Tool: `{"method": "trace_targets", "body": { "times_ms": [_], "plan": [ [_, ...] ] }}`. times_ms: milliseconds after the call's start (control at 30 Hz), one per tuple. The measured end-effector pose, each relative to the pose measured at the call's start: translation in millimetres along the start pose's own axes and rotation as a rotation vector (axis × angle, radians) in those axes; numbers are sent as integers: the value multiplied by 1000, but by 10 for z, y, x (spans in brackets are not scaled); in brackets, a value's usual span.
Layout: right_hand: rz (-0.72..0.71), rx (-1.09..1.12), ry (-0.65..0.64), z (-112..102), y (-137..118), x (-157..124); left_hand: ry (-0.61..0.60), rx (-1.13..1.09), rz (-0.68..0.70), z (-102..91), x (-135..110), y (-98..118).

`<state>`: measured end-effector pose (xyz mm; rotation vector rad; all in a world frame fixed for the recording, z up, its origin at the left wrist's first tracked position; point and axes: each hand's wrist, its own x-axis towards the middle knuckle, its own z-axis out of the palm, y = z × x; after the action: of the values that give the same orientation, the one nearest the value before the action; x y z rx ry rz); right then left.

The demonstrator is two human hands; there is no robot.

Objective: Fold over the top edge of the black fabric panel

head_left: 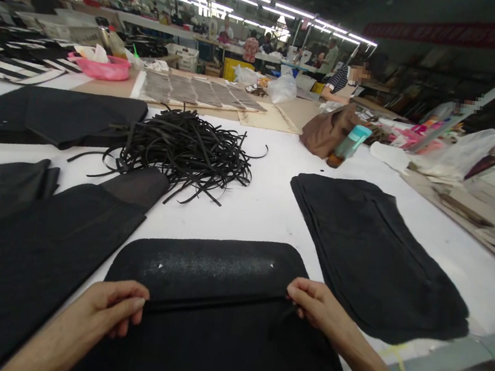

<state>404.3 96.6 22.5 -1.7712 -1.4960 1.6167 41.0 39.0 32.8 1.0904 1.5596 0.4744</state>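
In front of me lies a black panel [219, 261] with rounded corners, white dusty specks and two small white marks. A second black fabric piece [216, 352] covers its nearer part. My left hand [115, 308] pinches the far edge of this fabric piece at its left end. Thumb and fingers of my right hand [312, 300] are closed on the same edge at the right. A narrow dark band runs straight between the hands; whether it is a fold or a separate strip I cannot tell. Beyond the panel sits a tangled heap of black strips [184, 147].
Stacked black panels [375, 257] lie to the right, and more black fabric [40, 237] to the left. A bottle [350, 147] leans by a brown bag [328, 129]. Farther back are a pink basin [101, 67] and a person in a striped top [338, 82].
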Motion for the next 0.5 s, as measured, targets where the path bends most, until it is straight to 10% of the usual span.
{"method": "trace_targets", "body": {
  "times_ms": [500],
  "plan": [
    [-41, -350, 311, 136, -15, 378, 200, -51, -67, 71, 450, -200]
  ]
}}
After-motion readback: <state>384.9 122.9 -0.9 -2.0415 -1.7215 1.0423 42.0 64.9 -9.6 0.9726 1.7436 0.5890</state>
